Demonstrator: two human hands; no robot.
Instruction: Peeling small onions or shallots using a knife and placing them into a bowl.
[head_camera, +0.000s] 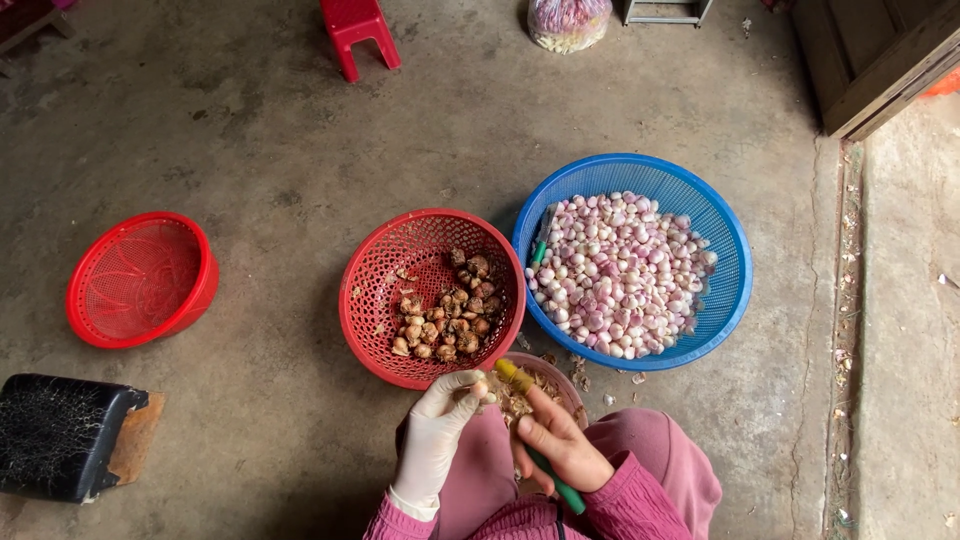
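from the head view we look down on a bare, stained concrete floor (250, 130), with a raised paler step (910, 300) along the right. a red stool (357, 30) and a clear bag (567, 22) sit at the far edge, an empty red basket (140, 280) to the left, a black block (60, 435) near it. in front of us a red basket (375, 300) holds brown unpeeled bulbs (445, 320); just beside it a blue basket (730, 290) holds pale pink peeled cloves (620, 275). our gloved left hand (435, 435) pinches a small clove (484, 392) over a pink bowl (560, 375). our bare right hand (560, 445) is closed around a knife (515, 377) with a green handle, its tip touching the clove.
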